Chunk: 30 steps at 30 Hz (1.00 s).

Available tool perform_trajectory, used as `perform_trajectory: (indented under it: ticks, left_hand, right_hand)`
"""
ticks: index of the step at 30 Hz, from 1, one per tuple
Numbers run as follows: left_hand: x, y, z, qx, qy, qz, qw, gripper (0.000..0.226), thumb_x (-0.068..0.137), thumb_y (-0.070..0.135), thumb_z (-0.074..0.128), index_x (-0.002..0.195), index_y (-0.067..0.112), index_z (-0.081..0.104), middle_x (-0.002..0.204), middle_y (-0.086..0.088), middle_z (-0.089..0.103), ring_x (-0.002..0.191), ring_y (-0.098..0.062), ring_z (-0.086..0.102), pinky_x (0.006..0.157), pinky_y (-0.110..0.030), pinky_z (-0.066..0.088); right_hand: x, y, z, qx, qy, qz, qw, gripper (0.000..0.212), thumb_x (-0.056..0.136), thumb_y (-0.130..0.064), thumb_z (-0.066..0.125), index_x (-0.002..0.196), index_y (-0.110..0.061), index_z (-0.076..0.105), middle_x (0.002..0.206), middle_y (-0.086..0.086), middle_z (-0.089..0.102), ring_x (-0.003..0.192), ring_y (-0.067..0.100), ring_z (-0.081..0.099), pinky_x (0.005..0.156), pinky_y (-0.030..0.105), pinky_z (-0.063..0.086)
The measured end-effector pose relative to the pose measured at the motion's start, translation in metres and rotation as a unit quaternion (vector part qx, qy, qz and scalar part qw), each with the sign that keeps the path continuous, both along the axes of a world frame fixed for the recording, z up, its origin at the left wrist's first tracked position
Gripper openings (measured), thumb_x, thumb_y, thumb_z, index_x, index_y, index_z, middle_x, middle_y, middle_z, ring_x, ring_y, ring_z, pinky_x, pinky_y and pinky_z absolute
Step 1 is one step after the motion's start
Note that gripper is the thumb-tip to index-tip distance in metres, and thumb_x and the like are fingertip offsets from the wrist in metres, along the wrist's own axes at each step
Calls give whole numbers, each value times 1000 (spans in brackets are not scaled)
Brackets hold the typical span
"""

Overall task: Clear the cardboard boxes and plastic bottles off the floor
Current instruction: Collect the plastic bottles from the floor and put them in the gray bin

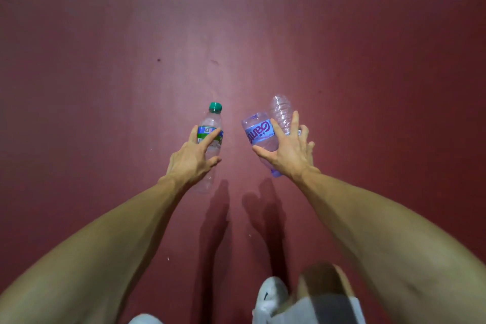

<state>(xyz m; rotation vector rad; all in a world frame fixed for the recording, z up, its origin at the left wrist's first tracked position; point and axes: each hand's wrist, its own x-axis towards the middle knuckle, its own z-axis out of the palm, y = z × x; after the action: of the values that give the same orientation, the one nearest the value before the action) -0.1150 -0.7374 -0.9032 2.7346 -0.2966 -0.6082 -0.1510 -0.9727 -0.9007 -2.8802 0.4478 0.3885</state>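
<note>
Fingers [210,137] grip bottles [259,131] over dark red floor [105,60].

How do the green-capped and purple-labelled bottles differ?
The green-capped bottle is alone in the left hand, cap pointing away; the purple-labelled bottle shares the right hand with a ribbed bottle, base pointing away. The first's label is blue-green. Both are transparent plastic.

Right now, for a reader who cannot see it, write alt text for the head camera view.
The left hand grips a clear plastic bottle with a green cap; the right hand grips two together, a pale purple labelled plastic bottle and a clear ribbed plastic bottle, over a dark red floor.
</note>
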Motion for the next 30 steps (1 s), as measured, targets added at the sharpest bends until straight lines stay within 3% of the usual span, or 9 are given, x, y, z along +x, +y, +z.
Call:
perform_trajectory:
  ticks: [7,15,21,30]
  left_hand:
    - [4,-66,231,-1,-29,-78,997,68,95,56,56,151,55,19,166,5,4,132,-29,48,90,-42,48]
    - [4,-223,451,-27,-93,-196,976,68,94,57,56,152,53,20,166,6,6,128,-30,50,86,-39,48]
    - [-2,-349,526,-67,-133,-295,944,70,93,58,57,151,56,19,167,2,5,131,-31,49,91,-41,48]
    - [13,-555,563,-83,-160,-418,890,71,93,60,56,151,56,16,167,0,5,133,-29,49,94,-43,50]
  right_hand:
    - [-21,-63,234,17,-36,-61,997,88,80,-78,53,155,-43,22,164,7,-15,143,36,14,106,54,31]
    - [-70,-192,454,7,-95,-179,979,90,79,-79,53,155,-42,20,165,7,-16,145,37,11,108,56,28]
    - [-117,-289,536,-24,-134,-269,953,92,79,-78,55,156,-41,20,165,9,-15,145,38,11,110,58,26]
    - [-153,-437,566,-54,-135,-391,909,93,80,-78,56,157,-40,19,164,9,-18,147,41,7,111,63,23]
